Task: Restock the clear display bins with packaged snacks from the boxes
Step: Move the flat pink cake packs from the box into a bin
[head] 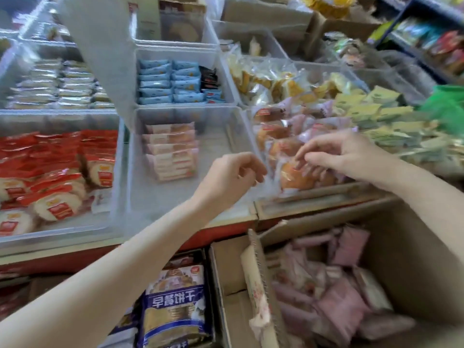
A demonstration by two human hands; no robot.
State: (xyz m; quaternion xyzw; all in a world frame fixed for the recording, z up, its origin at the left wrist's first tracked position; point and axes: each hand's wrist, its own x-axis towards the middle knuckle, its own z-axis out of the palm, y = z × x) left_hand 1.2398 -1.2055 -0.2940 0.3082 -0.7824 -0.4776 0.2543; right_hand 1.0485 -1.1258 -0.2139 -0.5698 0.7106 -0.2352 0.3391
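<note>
Nearest me, at five o'clock, an open cardboard box [391, 249] holds a loose heap of pink-wrapped snack packets [334, 300]; at six o'clock a blue and gold printed bag [175, 307] stands in the next box. Above them, both my hands reach over the bench edge [226, 223] to the clear bin [313, 194] at about two o'clock. My right hand [336, 156] has its fingers curled down onto a wrapped golden cake [296, 178] at the front of that bin, and seems to pinch its wrapper. My left hand [233, 175] is loosely curled just beside the same packet; motion blur means I cannot tell whether it grips the wrapper edge or holds nothing. I judge the step to be settling packets into this bin, which already holds rows of similar cakes and pink packets. The next move likely calls for letting go and dipping back into the box for more. At twelve o'clock a half-filled bin [185, 197] holds one short stack of pale pink bars [170, 151], with room beside it. At nine o'clock a bin holds red-wrapped round cakes [55, 182]. Farther off, at twelve o'clock, sit blue packets [170, 81], with yellow packets [371, 106] at two o'clock.
</note>
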